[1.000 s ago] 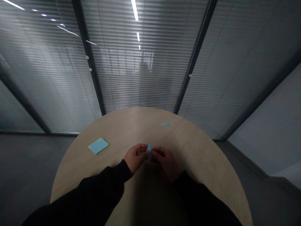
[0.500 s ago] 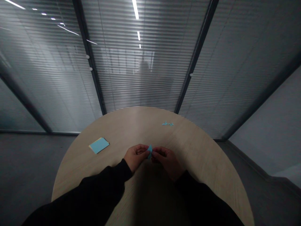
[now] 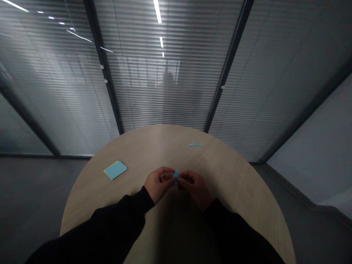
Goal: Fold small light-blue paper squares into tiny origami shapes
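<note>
Both hands meet over the middle of a round wooden table (image 3: 236, 190). A small folded piece of light blue paper (image 3: 176, 174) is pinched between them. My left hand (image 3: 158, 182) has its fingers curled round the paper's left side. The fingertips of my right hand (image 3: 195, 187) press on its right side. Most of the paper is hidden by the fingers. Black sleeves cover both arms.
A small stack of light blue and yellow paper squares (image 3: 115, 170) lies on the table to the left. A finished small blue folded paper figure (image 3: 195, 144) sits near the far edge. Glass walls with blinds stand behind the table.
The blue paper has turned and sunk a little lower between the fingertips. Both hands stay at the same spot over the table.
</note>
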Demonstrator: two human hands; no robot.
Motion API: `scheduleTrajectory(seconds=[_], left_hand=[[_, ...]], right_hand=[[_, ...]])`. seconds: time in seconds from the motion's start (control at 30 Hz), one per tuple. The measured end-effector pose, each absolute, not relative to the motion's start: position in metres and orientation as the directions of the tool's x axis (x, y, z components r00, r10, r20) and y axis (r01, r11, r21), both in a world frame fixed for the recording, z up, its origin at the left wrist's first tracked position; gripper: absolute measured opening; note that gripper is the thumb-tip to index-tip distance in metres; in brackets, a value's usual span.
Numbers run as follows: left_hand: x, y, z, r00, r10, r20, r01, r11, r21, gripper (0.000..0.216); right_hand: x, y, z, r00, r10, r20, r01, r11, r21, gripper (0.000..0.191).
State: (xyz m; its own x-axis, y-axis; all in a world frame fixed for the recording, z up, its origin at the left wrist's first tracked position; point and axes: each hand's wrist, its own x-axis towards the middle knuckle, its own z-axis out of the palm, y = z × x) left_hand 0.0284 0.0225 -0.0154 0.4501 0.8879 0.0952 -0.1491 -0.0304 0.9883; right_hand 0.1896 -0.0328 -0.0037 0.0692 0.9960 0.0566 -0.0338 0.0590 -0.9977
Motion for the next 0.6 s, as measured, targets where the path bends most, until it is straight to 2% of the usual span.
scheduleTrajectory(seconds=[0.2,0.43,0.6], left_hand=[[0.0270,0.0224,-0.0154,0.491,0.866,0.093,-0.170,-0.010,0.985,0.038],[0.0279,0.0222,-0.0122,0.495,0.863,0.099,-0.180,-0.009,0.984,0.039],[0.0290,0.0244,-0.0139,0.522,0.852,0.051,-0.214,0.072,0.974,0.049]], right_hand=[[0.1932,-0.0310,-0.0066,0.052,0.996,0.068,-0.036,0.070,-0.997,0.031],[0.1953,-0.0322,-0.0044,0.048,0.994,0.095,0.074,0.091,-0.993,0.026],[0.1903,-0.0321,-0.0051,0.102,0.993,0.063,-0.016,0.065,-0.998,0.026]])
